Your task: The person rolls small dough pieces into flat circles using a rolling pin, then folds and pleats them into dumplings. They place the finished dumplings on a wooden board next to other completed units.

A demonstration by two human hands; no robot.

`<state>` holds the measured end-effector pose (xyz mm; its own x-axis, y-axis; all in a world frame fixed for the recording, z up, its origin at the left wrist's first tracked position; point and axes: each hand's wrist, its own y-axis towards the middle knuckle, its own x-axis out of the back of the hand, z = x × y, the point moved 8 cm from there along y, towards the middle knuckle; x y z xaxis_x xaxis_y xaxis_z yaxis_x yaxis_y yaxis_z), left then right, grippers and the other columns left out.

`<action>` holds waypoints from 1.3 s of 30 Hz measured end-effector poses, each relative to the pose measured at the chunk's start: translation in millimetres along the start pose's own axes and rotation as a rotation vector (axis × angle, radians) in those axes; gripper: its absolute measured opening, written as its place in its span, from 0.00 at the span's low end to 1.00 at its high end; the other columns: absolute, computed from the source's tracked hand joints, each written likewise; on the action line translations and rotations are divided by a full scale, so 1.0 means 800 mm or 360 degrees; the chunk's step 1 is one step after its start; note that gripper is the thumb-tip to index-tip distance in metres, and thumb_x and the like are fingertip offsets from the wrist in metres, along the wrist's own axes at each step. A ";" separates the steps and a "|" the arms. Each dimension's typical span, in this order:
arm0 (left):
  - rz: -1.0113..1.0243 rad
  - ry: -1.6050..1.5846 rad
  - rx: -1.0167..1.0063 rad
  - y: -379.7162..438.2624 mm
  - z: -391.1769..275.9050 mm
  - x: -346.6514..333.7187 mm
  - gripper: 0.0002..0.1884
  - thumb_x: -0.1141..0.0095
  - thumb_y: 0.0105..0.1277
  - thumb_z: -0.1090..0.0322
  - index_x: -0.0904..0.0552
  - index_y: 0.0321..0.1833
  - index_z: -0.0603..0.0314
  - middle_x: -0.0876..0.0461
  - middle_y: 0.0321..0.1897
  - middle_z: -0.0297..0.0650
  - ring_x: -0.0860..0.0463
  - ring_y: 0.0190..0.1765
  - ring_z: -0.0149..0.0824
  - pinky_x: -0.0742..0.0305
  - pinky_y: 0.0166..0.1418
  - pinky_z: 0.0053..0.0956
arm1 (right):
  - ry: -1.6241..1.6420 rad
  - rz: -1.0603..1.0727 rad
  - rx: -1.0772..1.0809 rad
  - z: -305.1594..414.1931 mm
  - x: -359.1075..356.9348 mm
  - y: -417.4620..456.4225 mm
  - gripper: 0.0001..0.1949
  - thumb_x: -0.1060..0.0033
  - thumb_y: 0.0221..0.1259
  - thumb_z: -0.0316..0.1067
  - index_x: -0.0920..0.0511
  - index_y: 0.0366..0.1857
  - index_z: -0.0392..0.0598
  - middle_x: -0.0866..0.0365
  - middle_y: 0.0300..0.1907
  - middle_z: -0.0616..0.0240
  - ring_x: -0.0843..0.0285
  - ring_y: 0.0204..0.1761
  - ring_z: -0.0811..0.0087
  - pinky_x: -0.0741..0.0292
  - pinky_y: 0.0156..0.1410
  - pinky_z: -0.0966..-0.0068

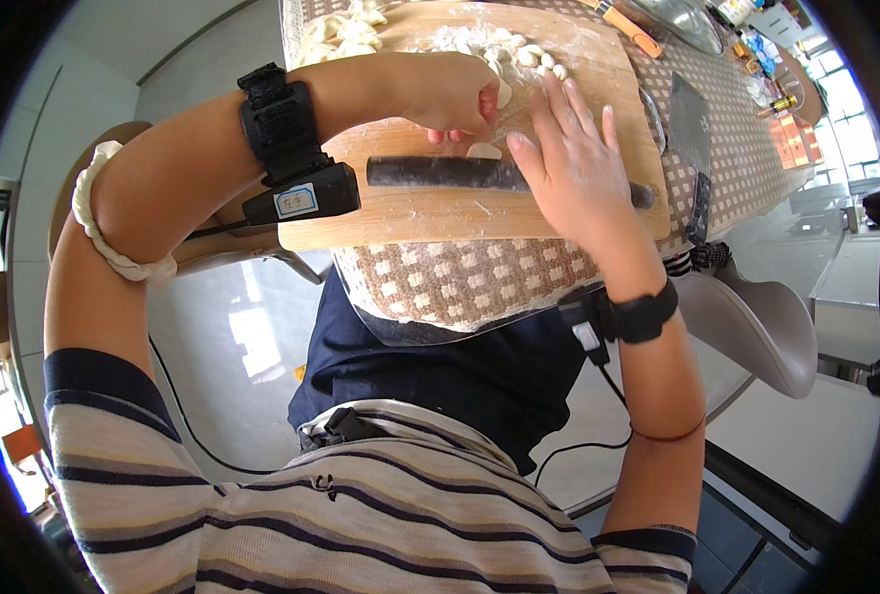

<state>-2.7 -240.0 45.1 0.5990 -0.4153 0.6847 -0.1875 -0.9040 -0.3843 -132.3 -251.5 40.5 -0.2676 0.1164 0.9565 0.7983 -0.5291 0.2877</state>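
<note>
On a floured wooden board (410, 219) lies a dark rolling pin (440, 172). My right hand (577, 160) is spread flat, palm down, over the pin's right part. Beyond the pin, my left hand (462, 96) has curled fingers above the board; its palm side is hidden, so I cannot tell whether it holds anything. A small flat dough round (484, 151) lies between my left hand and the pin, and another pale dough round (504, 94) shows beside my left knuckles. Several small dough pieces (529, 56) lie in flour near the far edge.
Shaped dough pieces (343, 33) are heaped at the board's far left corner. Right of the board, on the checked tablecloth (744, 134), lie a cleaver (689, 122) and a wooden-handled tool (633, 31). A glass lid (681, 22) lies behind. A grey chair (752, 327) stands right.
</note>
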 end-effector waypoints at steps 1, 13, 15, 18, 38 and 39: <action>-0.0004 0.0023 -0.0005 0.003 0.002 0.001 0.14 0.40 0.67 0.61 0.19 0.45 0.67 0.15 0.27 0.42 0.17 0.27 0.34 0.22 0.34 0.28 | 0.0007 -0.0012 -0.0018 -0.004 -0.004 0.009 0.34 0.62 0.78 0.57 0.35 0.74 0.38 0.42 0.79 0.48 0.51 0.82 0.52 0.54 0.83 0.43; 0.0032 0.0148 -0.0168 0.001 -0.010 -0.010 0.14 0.32 0.64 0.63 0.17 0.43 0.67 0.15 0.31 0.41 0.17 0.34 0.36 0.21 0.40 0.32 | -0.0021 -0.0194 0.0056 0.006 0.007 -0.006 0.35 0.55 0.76 0.57 0.37 0.75 0.39 0.43 0.79 0.46 0.51 0.82 0.47 0.53 0.80 0.37; 0.0045 0.0167 -0.0231 -0.004 -0.013 -0.012 0.14 0.31 0.63 0.64 0.18 0.45 0.67 0.15 0.33 0.43 0.16 0.37 0.38 0.21 0.44 0.34 | 0.0003 -0.0199 0.0083 0.020 0.018 -0.027 0.35 0.51 0.74 0.55 0.37 0.75 0.38 0.42 0.78 0.45 0.49 0.81 0.45 0.51 0.79 0.35; 0.0008 0.0250 -0.0264 -0.010 -0.022 -0.015 0.15 0.32 0.63 0.65 0.19 0.47 0.67 0.16 0.37 0.45 0.16 0.42 0.41 0.22 0.49 0.36 | 0.0016 -0.0165 0.0087 0.034 0.031 -0.052 0.37 0.45 0.71 0.54 0.38 0.75 0.37 0.42 0.78 0.42 0.48 0.80 0.43 0.51 0.77 0.33; -0.0124 0.0774 -0.0035 -0.008 -0.003 -0.003 0.22 0.39 0.69 0.48 0.15 0.37 0.66 0.15 0.29 0.49 0.16 0.34 0.45 0.22 0.42 0.40 | 0.0082 -0.0111 0.0100 0.030 0.026 -0.048 0.33 0.49 0.74 0.54 0.32 0.70 0.34 0.32 0.73 0.43 0.38 0.77 0.47 0.50 0.79 0.39; -0.0226 0.0749 -0.0093 -0.011 -0.002 0.004 0.22 0.39 0.69 0.48 0.15 0.35 0.66 0.15 0.28 0.49 0.16 0.33 0.45 0.22 0.41 0.39 | 0.0067 -0.0119 0.0094 0.028 0.023 -0.037 0.33 0.50 0.74 0.54 0.31 0.69 0.34 0.32 0.73 0.43 0.38 0.77 0.48 0.49 0.79 0.40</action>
<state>-0.6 -233.5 52.0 0.2077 -0.2765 0.9383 -0.1808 -0.9535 -0.2410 -148.9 -214.8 50.8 -0.3490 0.1173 0.9297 0.8055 -0.4694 0.3616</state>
